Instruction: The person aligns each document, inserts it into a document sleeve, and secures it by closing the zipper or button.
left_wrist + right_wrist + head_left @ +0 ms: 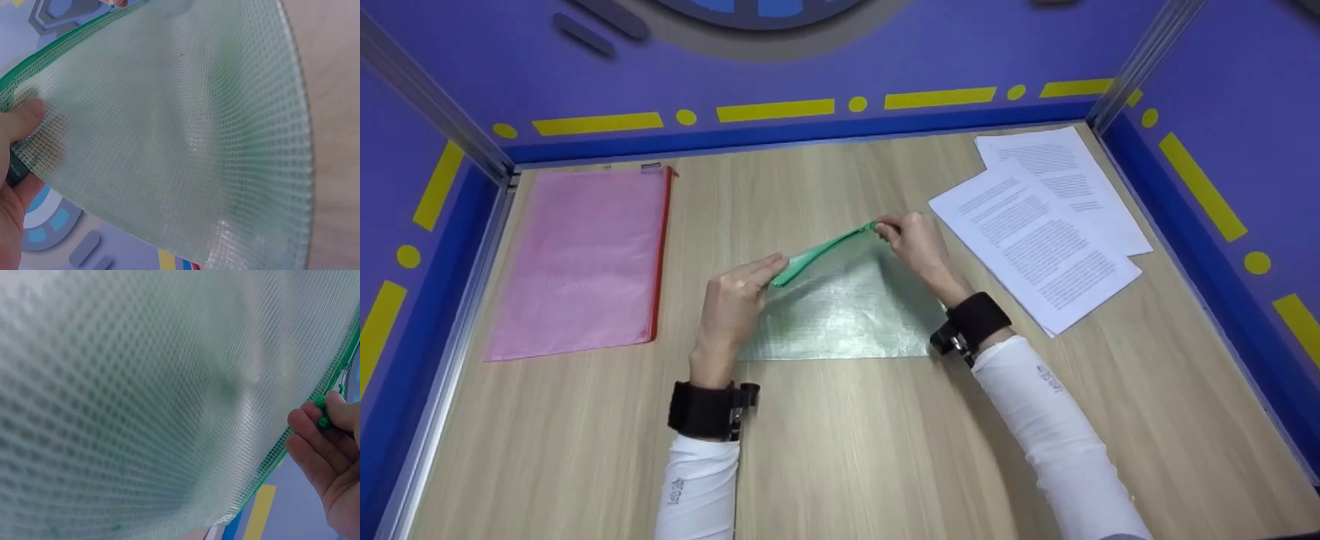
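Head view shows a green mesh zip pouch (847,322) at the middle of the tabletop (825,457), between the person's two hands. Its green zip edge (810,262) is raised and slants, the left end nearer the person and the right end farther off. The near edge of the pouch hangs low; whether it touches the wood-grain surface I cannot tell.

The left hand (735,300) grips the left end of the zip edge, and the left wrist view shows its thumb (27,118) laid on the mesh with fingers behind, beside a small dark tab (17,169). The right hand (919,244) is at the other end; the right wrist view shows its thumb and fingers pinching a green beaded pull (323,421) on a thin cord beside the zip. The hands are apart from each other.

To the left of the pouch, a pink zip pouch (577,262) lies flat, its red zip edge (661,255) along the right side. To the right, printed sheets (1039,240) lie overlapping at angles near the right hand. Black wrist straps (701,409) sit above white sleeves (697,487). Purple-blue wall panels (945,52) with yellow dashes and dots stand around the tabletop.
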Demonstrator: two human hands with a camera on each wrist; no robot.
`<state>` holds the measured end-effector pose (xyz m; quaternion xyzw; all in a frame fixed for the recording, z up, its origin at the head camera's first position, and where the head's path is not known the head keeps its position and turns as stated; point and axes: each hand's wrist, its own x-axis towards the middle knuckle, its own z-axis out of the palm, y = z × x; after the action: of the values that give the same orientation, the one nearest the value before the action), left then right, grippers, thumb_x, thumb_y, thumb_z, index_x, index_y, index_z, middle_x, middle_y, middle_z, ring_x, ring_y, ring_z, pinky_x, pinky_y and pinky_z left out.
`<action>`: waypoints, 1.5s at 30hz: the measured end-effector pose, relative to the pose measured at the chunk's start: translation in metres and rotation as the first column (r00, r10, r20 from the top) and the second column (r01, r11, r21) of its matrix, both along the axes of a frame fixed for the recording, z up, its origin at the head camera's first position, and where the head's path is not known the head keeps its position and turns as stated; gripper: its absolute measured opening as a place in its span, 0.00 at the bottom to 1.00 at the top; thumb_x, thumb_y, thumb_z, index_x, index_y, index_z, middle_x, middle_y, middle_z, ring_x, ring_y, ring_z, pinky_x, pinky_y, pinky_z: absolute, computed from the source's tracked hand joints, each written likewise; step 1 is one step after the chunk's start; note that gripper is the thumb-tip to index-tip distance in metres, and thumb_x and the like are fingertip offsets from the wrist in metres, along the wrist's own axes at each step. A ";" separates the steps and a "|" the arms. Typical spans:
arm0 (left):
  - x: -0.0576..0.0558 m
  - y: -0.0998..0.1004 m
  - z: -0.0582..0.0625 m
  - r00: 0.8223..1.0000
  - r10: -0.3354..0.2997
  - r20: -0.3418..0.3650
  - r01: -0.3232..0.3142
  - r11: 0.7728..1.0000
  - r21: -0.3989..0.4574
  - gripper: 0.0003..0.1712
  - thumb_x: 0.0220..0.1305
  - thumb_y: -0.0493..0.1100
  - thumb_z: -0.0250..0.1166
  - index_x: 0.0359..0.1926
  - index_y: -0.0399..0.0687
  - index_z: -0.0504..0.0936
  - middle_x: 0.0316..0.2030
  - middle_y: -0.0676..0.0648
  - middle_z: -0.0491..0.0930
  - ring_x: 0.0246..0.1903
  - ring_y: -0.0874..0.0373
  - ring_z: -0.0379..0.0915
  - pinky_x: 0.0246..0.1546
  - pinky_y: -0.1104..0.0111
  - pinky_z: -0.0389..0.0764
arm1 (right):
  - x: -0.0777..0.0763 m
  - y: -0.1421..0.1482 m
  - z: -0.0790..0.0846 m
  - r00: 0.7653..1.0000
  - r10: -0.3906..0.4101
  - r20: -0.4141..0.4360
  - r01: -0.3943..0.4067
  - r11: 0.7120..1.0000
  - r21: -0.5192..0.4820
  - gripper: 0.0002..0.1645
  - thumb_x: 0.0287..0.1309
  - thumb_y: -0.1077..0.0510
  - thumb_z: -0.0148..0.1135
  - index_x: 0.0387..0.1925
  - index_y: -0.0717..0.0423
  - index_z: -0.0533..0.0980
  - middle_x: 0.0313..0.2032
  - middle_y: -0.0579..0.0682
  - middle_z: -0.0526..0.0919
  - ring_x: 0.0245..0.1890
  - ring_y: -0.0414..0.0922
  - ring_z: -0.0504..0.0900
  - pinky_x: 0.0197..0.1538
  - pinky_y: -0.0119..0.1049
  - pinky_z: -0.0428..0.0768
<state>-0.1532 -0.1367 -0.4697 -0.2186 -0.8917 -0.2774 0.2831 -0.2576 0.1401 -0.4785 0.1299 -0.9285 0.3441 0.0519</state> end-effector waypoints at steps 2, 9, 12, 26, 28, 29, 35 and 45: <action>0.001 0.001 -0.002 1.000 0.000 0.004 0.000 1.000 -0.005 0.15 0.58 0.29 0.68 0.47 0.41 0.87 0.44 0.41 0.88 0.44 0.48 0.87 0.45 0.61 0.86 | -0.001 0.006 -0.002 1.000 -0.012 0.002 0.012 1.000 0.008 0.13 0.66 0.57 0.62 0.44 0.60 0.86 0.37 0.57 0.90 0.35 0.49 0.89 0.40 0.42 0.85; 0.002 -0.001 -0.002 1.000 0.022 0.009 -0.023 0.999 0.031 0.17 0.57 0.23 0.65 0.45 0.40 0.88 0.42 0.41 0.89 0.42 0.48 0.88 0.44 0.62 0.87 | -0.006 0.028 -0.005 0.998 -0.059 -0.025 0.060 0.997 0.054 0.13 0.66 0.57 0.62 0.43 0.60 0.86 0.38 0.57 0.90 0.37 0.51 0.89 0.43 0.45 0.85; 0.000 -0.004 -0.001 0.999 0.029 0.023 -0.030 0.999 0.045 0.18 0.57 0.22 0.64 0.44 0.40 0.88 0.42 0.42 0.89 0.43 0.48 0.87 0.44 0.62 0.87 | -0.008 0.037 -0.005 0.997 -0.074 -0.026 0.076 0.995 0.066 0.13 0.66 0.56 0.62 0.44 0.60 0.86 0.38 0.57 0.90 0.37 0.52 0.89 0.43 0.46 0.84; -0.002 -0.014 0.001 0.999 0.048 0.014 -0.049 0.992 0.113 0.22 0.54 0.16 0.58 0.42 0.37 0.88 0.40 0.39 0.89 0.42 0.45 0.87 0.45 0.61 0.86 | -0.011 0.079 -0.005 0.990 -0.138 -0.017 0.139 0.987 0.082 0.12 0.66 0.58 0.61 0.43 0.60 0.86 0.40 0.57 0.90 0.42 0.54 0.88 0.48 0.48 0.82; -0.002 -0.014 0.001 0.999 0.046 0.019 -0.048 0.992 0.118 0.22 0.54 0.16 0.57 0.42 0.37 0.88 0.40 0.39 0.89 0.42 0.45 0.87 0.45 0.61 0.86 | -0.010 0.083 -0.006 0.990 -0.142 -0.025 0.143 0.986 0.088 0.12 0.66 0.58 0.61 0.42 0.60 0.86 0.41 0.58 0.90 0.43 0.55 0.87 0.49 0.50 0.82; -0.002 -0.014 0.001 0.999 0.046 0.020 -0.048 0.992 0.116 0.22 0.54 0.16 0.58 0.42 0.37 0.88 0.40 0.39 0.89 0.42 0.45 0.87 0.45 0.61 0.86 | -0.010 0.086 -0.006 0.989 -0.145 -0.027 0.146 0.985 0.086 0.12 0.66 0.58 0.61 0.41 0.60 0.86 0.40 0.58 0.90 0.43 0.55 0.87 0.49 0.50 0.81; -0.002 -0.014 0.000 0.998 0.048 0.034 -0.051 0.991 0.120 0.21 0.54 0.17 0.59 0.41 0.38 0.89 0.40 0.40 0.89 0.42 0.46 0.87 0.45 0.61 0.86 | -0.011 0.093 -0.006 0.989 -0.150 -0.020 0.151 0.985 0.082 0.12 0.65 0.59 0.61 0.42 0.60 0.86 0.41 0.59 0.89 0.44 0.57 0.87 0.51 0.51 0.81; -0.002 -0.024 0.000 0.996 0.079 0.051 -0.086 0.985 0.152 0.21 0.55 0.16 0.57 0.39 0.37 0.88 0.38 0.40 0.89 0.41 0.45 0.87 0.44 0.59 0.87 | -0.013 0.105 -0.009 0.980 -0.198 -0.026 0.199 0.978 0.066 0.11 0.64 0.59 0.62 0.41 0.61 0.86 0.39 0.59 0.90 0.42 0.55 0.87 0.48 0.50 0.80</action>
<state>-0.1548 -0.1607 -0.4698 -0.1526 -0.8821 -0.3382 0.2902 -0.2711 0.2452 -0.4878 0.0415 -0.9475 0.3040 0.0903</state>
